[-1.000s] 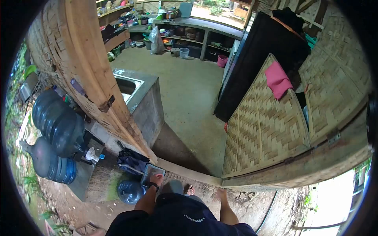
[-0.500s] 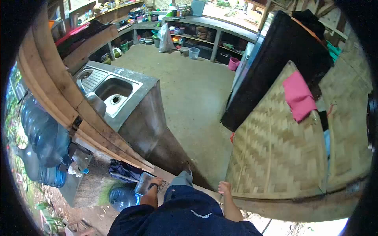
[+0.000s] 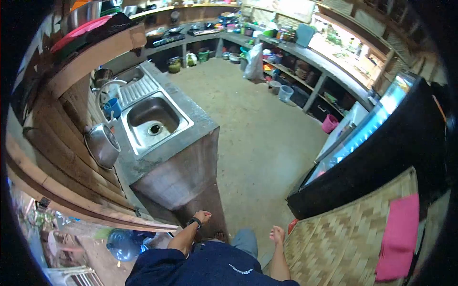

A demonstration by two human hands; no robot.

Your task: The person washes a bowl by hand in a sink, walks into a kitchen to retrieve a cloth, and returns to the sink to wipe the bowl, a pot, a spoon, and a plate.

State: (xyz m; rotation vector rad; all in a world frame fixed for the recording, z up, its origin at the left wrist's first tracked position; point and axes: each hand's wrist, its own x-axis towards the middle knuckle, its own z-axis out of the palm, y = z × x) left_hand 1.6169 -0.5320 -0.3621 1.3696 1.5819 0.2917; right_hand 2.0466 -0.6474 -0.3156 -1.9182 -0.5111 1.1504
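Seen from the head camera, with clock positions taken from the centre of the view, a bare, greyish-green floor (image 3: 260,133) spreads through the middle of a rustic kitchen. A counter (image 3: 329,71) lined with kitchenware curves from twelve to two o'clock, below a bright opening (image 3: 348,45) between one and two. Along its foot stand a pale plastic bag (image 3: 254,62) just past twelve, a clear bucket (image 3: 286,93) between one and two, and a pink bucket (image 3: 329,123) nearer three. A tall black cabinet (image 3: 362,162) leans across three o'clock, tilted by the wide lens. Outside, between seven and eight, sits a blue water jug (image 3: 125,244). At five o'clock the right hand (image 3: 277,234) is loosely curled, its grip narrow, just beside a woven bamboo panel (image 3: 343,229) at four; this is tan, zigzag-patterned, with a pink cloth (image 3: 398,233) over it. Near seven the left hand (image 3: 202,217), also half curled, appears against the stained grey side of the concrete sink block (image 3: 176,176) at nine to ten, topped by a shiny steel basin (image 3: 157,112). Whether either hand holds something small, or touches these surfaces, I cannot tell.
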